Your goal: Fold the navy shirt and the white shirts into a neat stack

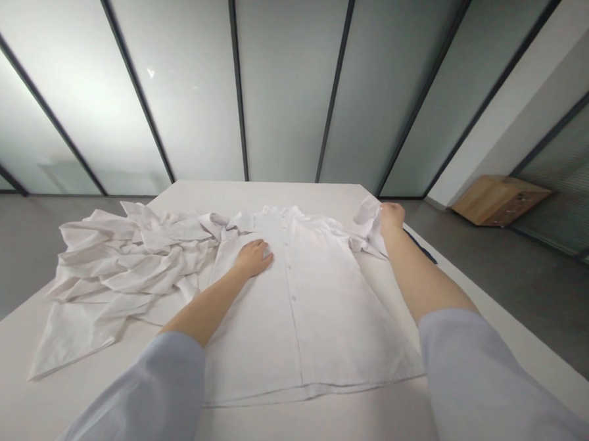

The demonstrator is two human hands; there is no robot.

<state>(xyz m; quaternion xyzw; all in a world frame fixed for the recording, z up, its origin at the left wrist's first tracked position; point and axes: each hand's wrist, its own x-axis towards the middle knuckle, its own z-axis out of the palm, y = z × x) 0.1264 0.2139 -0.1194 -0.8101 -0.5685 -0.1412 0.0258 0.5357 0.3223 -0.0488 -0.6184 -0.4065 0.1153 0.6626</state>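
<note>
A white button-front shirt [314,314] lay front up on a white table [256,195], its hem toward the person. At its left, a crumpled heap of white cloth [125,258] joined the shirt near the shoulder, though whether it was a sleeve or another garment could not be told. A pale blue sleeve [142,397] covered the upper left arm, and the bare forearm reached forward to the left hand [253,258]. That hand lay flat and open, palm down on the shirt front just left of the buttons, gripping nothing, its weight apparently keeping the panel in place. The right arm stretched further out, toward the far shoulder, where the right hand [391,216] had closed around a bunched fold of cloth [368,218], seemingly to hold that corner raised. Far right, a wooden cabinet [500,200] stood on the grey floor [532,292].
</note>
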